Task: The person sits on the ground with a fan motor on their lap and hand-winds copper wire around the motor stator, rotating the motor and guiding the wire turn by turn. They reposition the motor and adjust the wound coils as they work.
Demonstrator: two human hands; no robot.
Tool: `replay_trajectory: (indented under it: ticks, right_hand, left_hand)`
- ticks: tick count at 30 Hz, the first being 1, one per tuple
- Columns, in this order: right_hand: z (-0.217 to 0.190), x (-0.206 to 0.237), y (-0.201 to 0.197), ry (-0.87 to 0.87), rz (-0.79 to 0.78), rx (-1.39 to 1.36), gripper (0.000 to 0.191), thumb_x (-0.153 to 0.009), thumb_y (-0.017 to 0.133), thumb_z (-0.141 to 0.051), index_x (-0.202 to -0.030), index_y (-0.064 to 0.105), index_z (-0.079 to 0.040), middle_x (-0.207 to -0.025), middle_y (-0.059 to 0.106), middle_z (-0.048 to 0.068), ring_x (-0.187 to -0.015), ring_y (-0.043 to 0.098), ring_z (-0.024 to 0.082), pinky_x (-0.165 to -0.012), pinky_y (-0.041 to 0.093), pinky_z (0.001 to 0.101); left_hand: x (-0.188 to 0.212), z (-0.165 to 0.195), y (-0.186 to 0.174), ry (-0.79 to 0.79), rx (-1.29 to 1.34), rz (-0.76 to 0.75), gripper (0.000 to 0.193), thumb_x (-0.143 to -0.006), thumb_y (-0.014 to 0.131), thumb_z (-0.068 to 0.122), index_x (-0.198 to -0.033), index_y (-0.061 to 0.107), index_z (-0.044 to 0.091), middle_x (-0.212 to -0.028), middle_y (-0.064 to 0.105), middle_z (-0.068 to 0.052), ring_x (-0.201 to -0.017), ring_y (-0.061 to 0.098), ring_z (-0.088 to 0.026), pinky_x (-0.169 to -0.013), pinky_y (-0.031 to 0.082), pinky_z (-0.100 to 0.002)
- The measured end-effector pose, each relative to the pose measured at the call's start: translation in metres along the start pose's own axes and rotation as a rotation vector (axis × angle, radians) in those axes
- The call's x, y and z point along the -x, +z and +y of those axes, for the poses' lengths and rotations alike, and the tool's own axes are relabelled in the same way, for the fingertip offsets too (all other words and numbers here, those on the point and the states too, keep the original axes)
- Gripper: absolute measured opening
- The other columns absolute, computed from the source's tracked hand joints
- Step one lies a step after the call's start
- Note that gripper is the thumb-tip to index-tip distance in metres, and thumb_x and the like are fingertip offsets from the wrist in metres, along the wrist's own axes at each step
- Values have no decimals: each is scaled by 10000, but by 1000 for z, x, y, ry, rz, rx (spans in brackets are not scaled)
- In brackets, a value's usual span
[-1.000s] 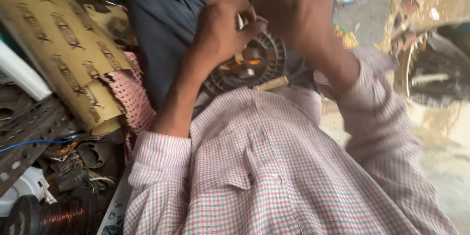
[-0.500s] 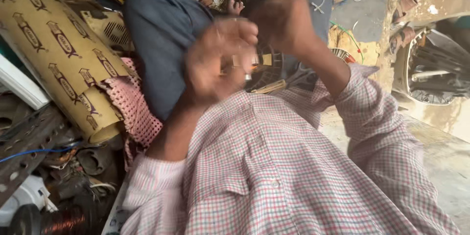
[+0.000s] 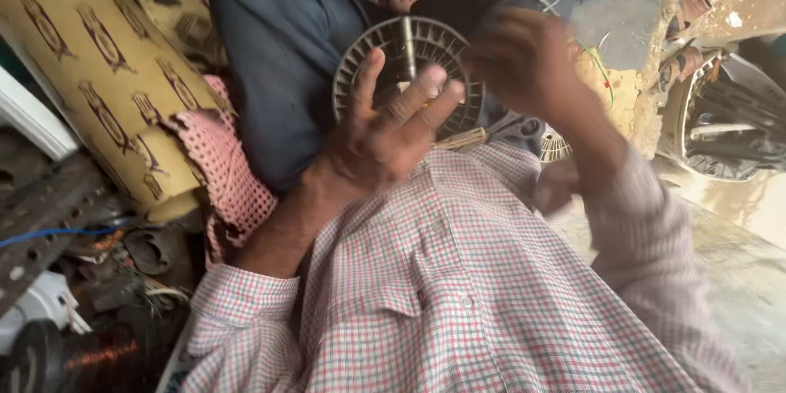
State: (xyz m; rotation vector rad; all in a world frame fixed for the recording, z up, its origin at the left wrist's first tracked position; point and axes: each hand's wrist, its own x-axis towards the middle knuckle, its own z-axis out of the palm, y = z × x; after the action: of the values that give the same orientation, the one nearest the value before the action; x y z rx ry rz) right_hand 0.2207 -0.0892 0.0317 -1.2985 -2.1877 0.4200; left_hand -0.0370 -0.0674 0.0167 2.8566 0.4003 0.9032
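Near the top centre of the frame a round motor part (image 3: 409,74), a dark disc with a ring of fine radial fins and a metal shaft standing up through its middle, rests against the person's lap, on the dark blue trousers (image 3: 278,74). The left hand (image 3: 385,135) lies across its lower half with the fingers spread and loose, the fingertips resting on the finned face rather than clamped round it. The right hand (image 3: 524,65), to the right of the disc at its rim, is blurred; whether it is gripping the rim or only beside it cannot be told.

Judging by its build, the part is probably fairly heavy for its size and rigid, a stack of metal. The thin fins look like the weak point and could bend or nick fingers, so the sound places to take hold would be the solid outer rim or the shaft, which gives a firm, narrow grip. A dusty or greasy metal surface may be slippery.

Around it: a rolled yellow patterned sheet (image 3: 98,82) at upper left, a pink mesh cloth (image 3: 221,172) beside the knee, and a copper wire coil (image 3: 98,356) at lower left among scrap.
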Motion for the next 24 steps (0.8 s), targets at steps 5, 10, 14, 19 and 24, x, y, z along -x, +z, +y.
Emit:
replay_trajectory:
  ticks: [5,10,14,19,24]
  right_hand:
    - [44,-16,37,231,212,-443,50,-976,743,-128,-973,749,-78,-978,749,57,-836,732,217,-729,591,373]
    - [-37,-23,14,-133,-143,355,30,-847,737,-232,-834,744,-206,-692,669,48,-605,667,259,-454,471,432]
    - [-63,13,-5,142,-576,133,162,-840,726,-264,-951,745,-147,-684,684,33,-575,650,236,-495,511,404]
    - [1,44,-5,46,-73,-91,67,-895,799,-98,-945,760,-74,-807,705,30,-658,628,196,-536,495,356]
    - [32,22,28,50,-60,-210,81,-846,835,-85,-919,800,-80,-724,620,61,-657,597,219,-585,474,397]
  left_hand:
    - [-25,-43,18,-734,754,55,116,-902,755,129,-959,723,33,-1124,670,-123,-1065,665,-232,-929,523,-363]
    - [-63,-92,0,-527,612,-397,117,-811,778,98,-920,759,61,-996,734,-109,-992,689,-256,-947,518,-404]
    - [-36,-54,-14,-631,911,-141,79,-922,735,147,-967,768,91,-1203,684,-65,-1156,663,-246,-1040,536,-390]
    - [2,4,3,-189,82,-120,156,-1049,681,145,-968,764,40,-1570,477,-132,-1446,425,-395,-1240,330,-577]
    - [10,-1,-5,-178,14,-93,158,-1093,663,144,-1101,763,22,-1627,421,-113,-1511,375,-379,-1301,284,-558]
